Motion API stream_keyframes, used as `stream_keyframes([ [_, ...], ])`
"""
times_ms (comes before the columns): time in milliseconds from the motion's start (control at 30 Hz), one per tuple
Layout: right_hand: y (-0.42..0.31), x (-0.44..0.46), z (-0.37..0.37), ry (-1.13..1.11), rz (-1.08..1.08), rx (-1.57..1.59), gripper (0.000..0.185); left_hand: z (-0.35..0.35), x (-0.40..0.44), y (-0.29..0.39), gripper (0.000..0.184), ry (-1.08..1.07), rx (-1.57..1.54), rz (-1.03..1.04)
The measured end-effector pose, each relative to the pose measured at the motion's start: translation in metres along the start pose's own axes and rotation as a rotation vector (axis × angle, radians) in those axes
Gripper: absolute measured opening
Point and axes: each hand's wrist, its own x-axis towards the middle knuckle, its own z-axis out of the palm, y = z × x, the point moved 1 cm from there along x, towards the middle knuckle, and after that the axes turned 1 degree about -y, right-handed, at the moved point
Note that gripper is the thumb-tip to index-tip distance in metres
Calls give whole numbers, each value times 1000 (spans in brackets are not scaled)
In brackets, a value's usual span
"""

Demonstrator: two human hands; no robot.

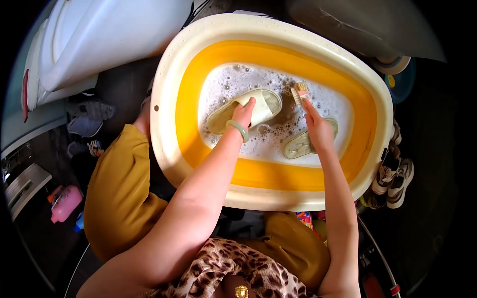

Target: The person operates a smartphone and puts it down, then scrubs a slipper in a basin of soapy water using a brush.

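Note:
My left hand [243, 113] is closed around the strap of a pale green slide sandal [266, 107], holding it over the suds on the left side of the basin. A scrub brush [300, 92] with light bristles is gripped in my right hand [319, 130], its head apart from the sandal. Partly behind my right hand and wrist, a second pale sandal [298, 145] lies in the soapy water. Foamy water [238, 74] with bubbles fills the bottom of the yellow and cream basin [194, 99].
Worn sneakers [399, 184] stand right of the basin. Grey shoes [89, 118] and a pink bottle [66, 203] are on the left. A large white plastic object [109, 35] is at upper left, and a dark rounded surface [362, 25] borders the basin at upper right.

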Motion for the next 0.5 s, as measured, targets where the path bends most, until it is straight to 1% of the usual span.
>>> stream_keyframes([
  [33, -7, 1, -3, -103, 140, -207, 40, 0, 1, 1, 42, -1, 4, -21],
  [67, 29, -1, 37, 1, 27, -34, 43, 1, 2, 0, 42, -8, 7, -15],
  [100, 26, -10, 41, -68, 19, -29, 42, 2, 2, -3, 43, -24, -47, 48],
  [133, 31, -18, 44, -36, -62, 131, 41, 2, 3, -5, 44, -32, -105, 107],
  [167, 35, -24, 49, -15, -141, 295, 40, 1, 3, -2, 44, -24, -108, 105],
  [233, 21, -19, 31, -121, 134, 555, 38, -4, 0, -2, 42, -77, -11, 2],
  [300, -10, 0, 9, -85, 133, 547, 36, -1, 1, -2, 41, -69, -9, 20],
  [367, -44, 21, 3, -122, 46, 429, 34, 0, -4, 1, 41, -50, -13, 39],
  [400, -57, 29, 11, -120, 47, 432, 34, 4, -11, 6, 41, 12, -8, 18],
  [433, -70, 37, 18, -142, -24, 308, 34, 7, -15, 8, 41, 72, -5, -6],
  [467, -75, 39, 20, -163, -96, 181, 34, 5, -13, 7, 41, 9, -34, -35],
  [500, -70, 35, 21, -161, -96, 176, 34, 4, -10, 2, 41, 5, -37, -35],
])
